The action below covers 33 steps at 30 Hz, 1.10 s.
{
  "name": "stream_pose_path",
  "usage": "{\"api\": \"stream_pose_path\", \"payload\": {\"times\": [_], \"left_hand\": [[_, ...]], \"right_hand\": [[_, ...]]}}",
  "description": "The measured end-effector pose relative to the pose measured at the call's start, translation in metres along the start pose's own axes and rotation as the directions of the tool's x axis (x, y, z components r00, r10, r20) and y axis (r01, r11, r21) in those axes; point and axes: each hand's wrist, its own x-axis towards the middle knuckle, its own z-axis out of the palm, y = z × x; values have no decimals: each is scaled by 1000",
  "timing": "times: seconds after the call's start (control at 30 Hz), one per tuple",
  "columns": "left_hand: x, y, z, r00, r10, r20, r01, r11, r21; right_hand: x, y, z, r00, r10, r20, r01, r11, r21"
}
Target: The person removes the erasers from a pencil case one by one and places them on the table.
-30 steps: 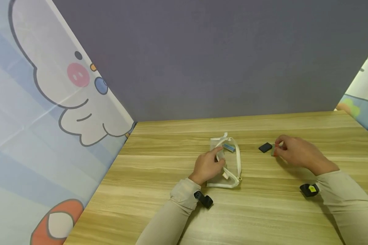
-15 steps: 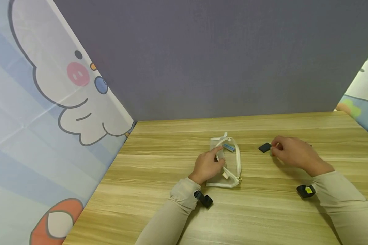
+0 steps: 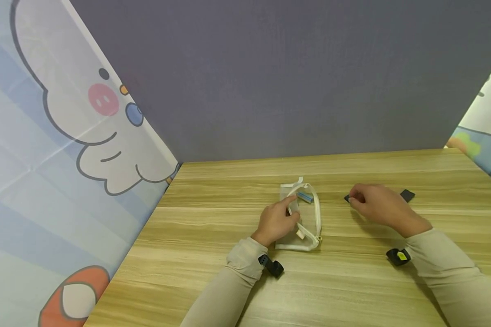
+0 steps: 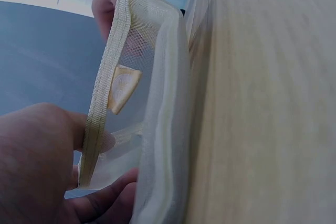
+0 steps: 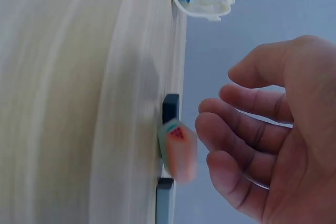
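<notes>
A translucent mesh zip pouch (image 3: 311, 217) with cream edging lies at mid-table. My left hand (image 3: 275, 220) holds its rim, with fingertips on both sides of the zip strip in the left wrist view. Inside the pouch is a small blue striped block (image 3: 305, 197). My right hand (image 3: 374, 202) hovers low over the table, right of the pouch. In the right wrist view its fingers (image 5: 226, 169) curve loosely with nothing between them. Close to the fingertips is a blurred pinkish block (image 5: 182, 156) with red dots and a green edge; my right hand hides it in the head view.
One dark flat block (image 3: 347, 198) peeks out past the right fingertips. Another dark block (image 3: 407, 195) lies right of that hand. A grey partition (image 3: 294, 81) stands along the table's back edge, and a printed cloth (image 3: 57, 159) hangs at the left.
My right hand has moved left, covering most of one dark block and uncovering the other at its right. The grey-and-red piece at its fingertips is hidden from the head view. My left hand has stayed put.
</notes>
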Motion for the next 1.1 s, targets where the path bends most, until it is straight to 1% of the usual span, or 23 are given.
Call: {"api": "stream_pose_path", "payload": {"times": [0.23, 0.33, 0.47, 0.63, 0.9, 1.1], "left_hand": [[0, 1, 1, 1000, -2, 18, 2, 1000, -11], [1, 1, 2, 1000, -4, 22, 4, 1000, -10], [1, 2, 1, 1000, -4, 14, 4, 1000, -8], [1, 1, 1, 1000, -19, 12, 19, 1000, 4], [2, 1, -1, 1000, 0, -2, 0, 1000, 4], [1, 1, -1, 1000, -10, 7, 10, 1000, 12]], "right_hand": [[0, -7, 5, 1000, -24, 14, 24, 1000, 7], [1, -10, 6, 999, -38, 9, 38, 999, 1], [5, -15, 8, 999, -53, 1, 53, 999, 1], [12, -23, 14, 996, -86, 2, 86, 996, 36], [24, -34, 19, 998, -65, 5, 65, 997, 49], [31, -41, 23, 999, -36, 31, 34, 998, 59]]}}
